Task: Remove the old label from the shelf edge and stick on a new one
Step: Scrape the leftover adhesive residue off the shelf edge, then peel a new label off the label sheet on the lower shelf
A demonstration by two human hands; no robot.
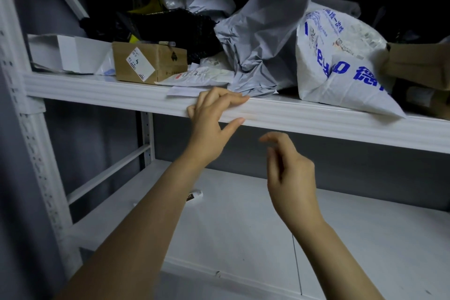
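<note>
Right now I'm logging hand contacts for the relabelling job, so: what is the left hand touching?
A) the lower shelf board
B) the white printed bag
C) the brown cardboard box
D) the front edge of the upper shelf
D: the left hand rests on the upper shelf edge, fingers on its top lip and thumb along its front face.

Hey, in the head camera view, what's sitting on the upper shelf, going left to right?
white open box → brown cardboard box → grey plastic mailer → white bag with blue lettering → brown carton
</note>
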